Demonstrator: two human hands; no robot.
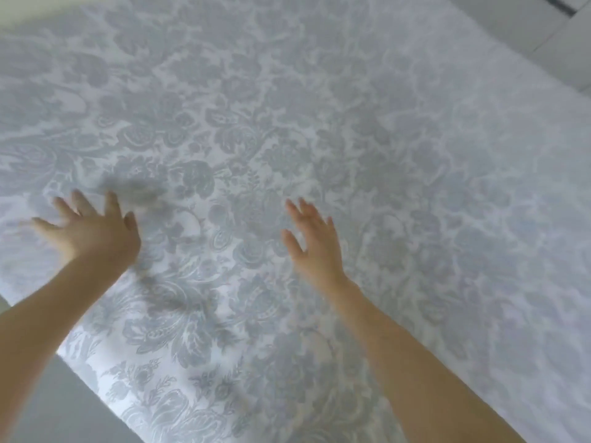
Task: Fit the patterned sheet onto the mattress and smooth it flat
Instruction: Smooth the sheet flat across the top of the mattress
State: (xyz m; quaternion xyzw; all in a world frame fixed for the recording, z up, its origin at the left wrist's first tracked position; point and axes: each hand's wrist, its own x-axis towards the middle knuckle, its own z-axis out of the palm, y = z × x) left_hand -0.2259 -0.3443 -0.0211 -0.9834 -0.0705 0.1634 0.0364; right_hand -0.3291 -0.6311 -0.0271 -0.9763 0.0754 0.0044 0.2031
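Sheet, white cloth with a pale grey floral damask print (335, 116), lies spread over the bed and fills most of the view. It hangs over the near edge at lower left, above the plain grey floor (48, 401). The mattress itself is hidden beneath it. No large folds or ridges show in the cloth around the hands.

Left hand (89, 231): grip apart, fingers splayed and straight, holding nothing. It is blurred and casts a shadow just beyond the fingertips, so I cannot tell if it touches the cloth.

Right hand (315, 241): grip apart too, fingers straight and loosely together, palm down, holding nothing. Whether it touches is likewise unclear.

Judgement: fitting looks done on this side, and the step in hand is the smoothing. The next move calls for flat palms swept outward from the middle toward the edges, with light, even pressure so the sheet is not dragged off the near edge.
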